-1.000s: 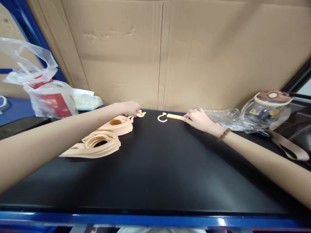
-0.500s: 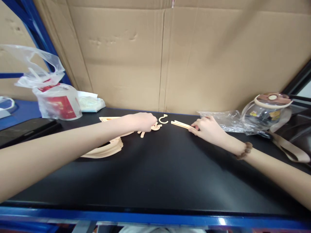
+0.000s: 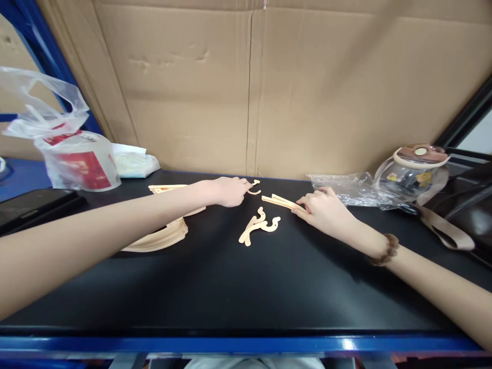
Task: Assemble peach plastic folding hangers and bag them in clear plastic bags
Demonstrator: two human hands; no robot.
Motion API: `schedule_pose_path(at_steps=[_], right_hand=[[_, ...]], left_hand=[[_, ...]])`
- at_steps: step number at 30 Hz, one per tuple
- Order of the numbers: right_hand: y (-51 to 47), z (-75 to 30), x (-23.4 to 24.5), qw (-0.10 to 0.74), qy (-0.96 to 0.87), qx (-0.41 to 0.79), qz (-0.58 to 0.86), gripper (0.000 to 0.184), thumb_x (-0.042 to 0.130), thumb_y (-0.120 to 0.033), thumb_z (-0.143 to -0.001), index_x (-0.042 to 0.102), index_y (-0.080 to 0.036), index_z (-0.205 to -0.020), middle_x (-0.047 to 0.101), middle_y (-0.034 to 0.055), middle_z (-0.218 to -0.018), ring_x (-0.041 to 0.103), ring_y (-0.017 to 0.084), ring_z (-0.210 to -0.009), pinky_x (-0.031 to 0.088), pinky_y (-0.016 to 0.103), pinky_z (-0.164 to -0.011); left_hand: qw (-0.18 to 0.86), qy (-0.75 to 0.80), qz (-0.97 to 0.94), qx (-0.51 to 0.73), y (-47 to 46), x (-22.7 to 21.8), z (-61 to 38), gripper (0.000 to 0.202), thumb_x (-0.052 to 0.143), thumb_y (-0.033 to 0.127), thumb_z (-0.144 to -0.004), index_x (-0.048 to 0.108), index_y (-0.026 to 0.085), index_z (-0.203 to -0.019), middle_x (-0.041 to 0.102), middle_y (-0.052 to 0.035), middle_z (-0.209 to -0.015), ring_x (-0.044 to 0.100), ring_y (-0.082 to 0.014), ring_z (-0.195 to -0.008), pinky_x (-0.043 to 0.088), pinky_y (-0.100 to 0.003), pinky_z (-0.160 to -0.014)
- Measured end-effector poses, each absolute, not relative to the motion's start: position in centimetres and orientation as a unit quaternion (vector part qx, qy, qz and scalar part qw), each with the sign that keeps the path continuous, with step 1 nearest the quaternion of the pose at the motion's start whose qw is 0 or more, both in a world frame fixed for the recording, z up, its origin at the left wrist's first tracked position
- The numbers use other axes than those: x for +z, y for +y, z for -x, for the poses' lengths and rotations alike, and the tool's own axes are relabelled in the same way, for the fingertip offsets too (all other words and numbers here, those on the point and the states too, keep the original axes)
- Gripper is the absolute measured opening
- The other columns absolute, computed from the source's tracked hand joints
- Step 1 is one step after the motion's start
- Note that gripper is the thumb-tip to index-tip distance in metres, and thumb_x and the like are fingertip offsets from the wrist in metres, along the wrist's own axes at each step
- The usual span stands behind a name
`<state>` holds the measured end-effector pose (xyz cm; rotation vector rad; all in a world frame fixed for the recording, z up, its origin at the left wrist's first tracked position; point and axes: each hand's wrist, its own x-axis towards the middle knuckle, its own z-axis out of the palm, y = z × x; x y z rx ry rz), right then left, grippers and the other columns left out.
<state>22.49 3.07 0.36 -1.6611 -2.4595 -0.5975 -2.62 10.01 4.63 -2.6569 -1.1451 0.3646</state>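
My left hand (image 3: 231, 192) reaches to the far middle of the black table, its fingers closed at a cream C-shaped hook (image 3: 255, 192) that they partly cover. My right hand (image 3: 322, 206) pinches the right end of a pair of slim cream strips (image 3: 280, 202), which point left. Between the hands and nearer to me, two curved cream pieces with curled ends (image 3: 260, 226) lie crossed on the table. Under and beside my left forearm are a stack of curved cream parts (image 3: 163, 239) and some straight cream strips (image 3: 166, 188), both partly hidden.
At the left stand a bagged white-and-red container (image 3: 82, 164), a white packet (image 3: 134, 162) and a dark phone-like object (image 3: 38, 202). Crumpled clear plastic (image 3: 344, 189) and a clear bottle with a strap (image 3: 413, 171) are at the right. A cardboard wall (image 3: 184, 102) closes the back.
My left hand has let go of the two curved pieces, which now lie nearer to me, and has moved to the hook. My right hand still holds the strips.
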Motion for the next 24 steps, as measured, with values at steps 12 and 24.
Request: schedule_pose_path(at_steps=[12, 24], right_hand=[[2.3, -22.0, 0.5, 0.058, -0.820, -0.223, 0.524, 0.037, 0.039, -0.041, -0.097, 0.065, -0.014, -0.100, 0.070, 0.0076, -0.074, 0.064, 0.024, -0.071, 0.032, 0.039, -0.086], [1.3, -22.4, 1.3, 0.100, -0.881, -0.095, 0.453, 0.033, 0.046, -0.039, -0.096, 0.063, -0.018, -0.114, 0.063, -0.0002, -0.071, 0.059, 0.017, -0.068, 0.037, 0.036, -0.087]], left_hand=[[0.306, -0.309, 0.896, 0.089, 8.2, 3.5, 2.6, 0.042, 0.042, 0.003, -0.087, 0.055, 0.008, -0.127, 0.058, -0.0183, -0.129, 0.058, -0.0256, -0.107, 0.045, -0.033, -0.081], [0.313, -0.250, 0.914, 0.064, 6.4, 4.2, 2.1, 0.019, 0.053, 0.006, -0.084, 0.064, 0.013, -0.098, 0.070, -0.0086, -0.092, 0.062, -0.0208, -0.087, 0.036, -0.030, -0.069]])
